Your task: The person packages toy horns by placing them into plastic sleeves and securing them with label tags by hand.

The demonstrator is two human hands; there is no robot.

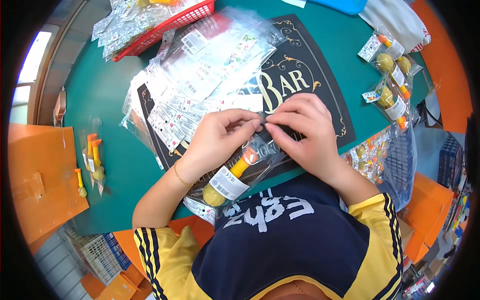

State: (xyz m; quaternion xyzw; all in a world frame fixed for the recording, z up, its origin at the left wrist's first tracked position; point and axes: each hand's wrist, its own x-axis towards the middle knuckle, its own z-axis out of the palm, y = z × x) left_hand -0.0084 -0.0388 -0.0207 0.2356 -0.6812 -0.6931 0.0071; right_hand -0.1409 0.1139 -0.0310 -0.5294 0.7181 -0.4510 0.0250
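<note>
A clear plastic bag (262, 159) lies close to my body, with a yellow and orange toy (241, 165) inside it. The toy has a round, bumpy yellow end, a thin stem and a white label (227, 183) wrapped around it. Both hands meet at the bag's upper end. My left hand (225, 134) pinches its edge between thumb and forefinger. Opposite it, fingertips almost touching, my right hand (306, 134) pinches the same edge. Under the hands is a black printed mat (327, 107). Flat clear bags (220, 65) and printed paper slips (172, 117) are heaped beyond my left hand.
A red basket (172, 22) full of printed packets stands at the back left. Several bagged toys (392, 80) lie at the table's right edge, others (95, 157) at the left. An orange box (42, 180) adjoins the green table (120, 195). A blue crate (400, 165) holds more packs.
</note>
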